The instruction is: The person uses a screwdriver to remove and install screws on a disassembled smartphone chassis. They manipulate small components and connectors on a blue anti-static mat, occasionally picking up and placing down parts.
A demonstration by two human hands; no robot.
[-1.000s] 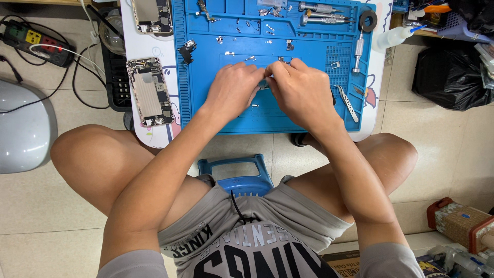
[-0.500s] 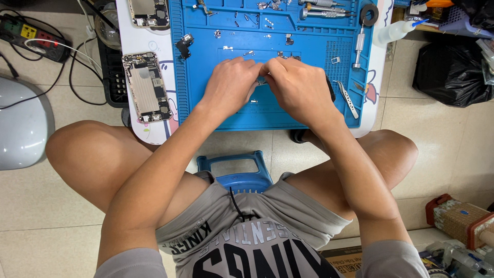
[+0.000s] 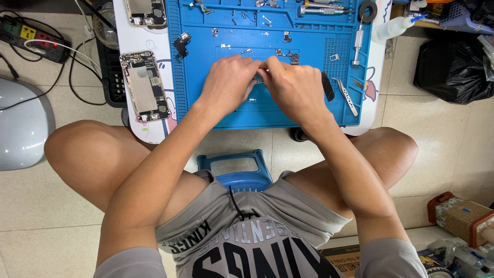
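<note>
Near the middle of the blue repair mat [image 3: 206, 108] on the table, the left hand [image 3: 229, 82] and right hand [image 3: 290, 85] meet, fingers pinching a small metal part [image 3: 260, 80], an opened phone [image 3: 145, 86] lying by the table's left edge.

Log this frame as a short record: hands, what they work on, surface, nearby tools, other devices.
Left hand: fingertips meet the right's over the mat's middle.
Right hand: likewise, pinching a small metal part, mostly hidden.
Surface: blue work mat on a white table.
Tools: tweezers right of the hands; silver screwdriver farther back.
Devices: opened phone body left of the mat.
Loose bits: small screws and parts along the mat's far trays.
</note>
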